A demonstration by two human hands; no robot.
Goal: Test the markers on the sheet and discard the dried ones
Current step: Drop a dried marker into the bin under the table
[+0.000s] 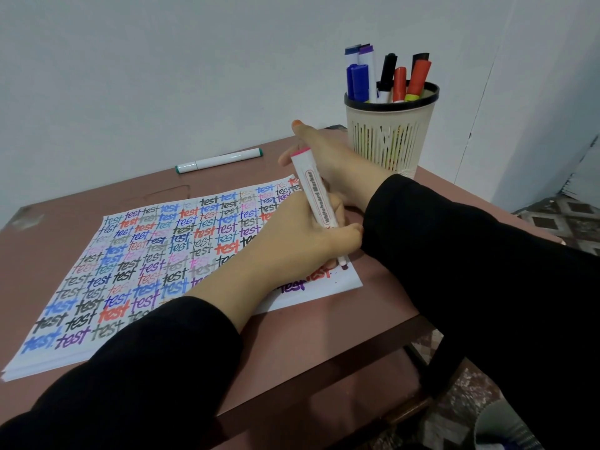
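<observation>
1. While the sheet (136,254) lay across the left of the table (324,336), it was almost filled with rows of the word "test" in many colours, and only its near right corner showed bare paper.
2. Beyond the sheet's far edge a green-capped marker (219,160) lay alone on the table, well apart from the rest. Whether it had been set aside as dried could not be told.
3. The left hand (292,245) grasped a white whiteboard marker (313,196) with a pink end. Its fingers were curled round the lower barrel, and the uncapped tip pointed down at the sheet's near right corner, touching it or just above.
4. The right hand (328,157) sat behind that marker at the sheet's far right corner, thumb raised. Its palm was hidden, so I could not tell whether it held the cap or only steadied the paper.
5. Just right of it stood a slotted cream basket (389,138) with a black rim, holding blue, purple, black and orange-red markers (358,81) upright.
6. The pink marker's test seemed to be the step in hand. The next move called for a short stroke in the little bare space left, then a judgement of the line: kept if bold, discarded if faint.
</observation>
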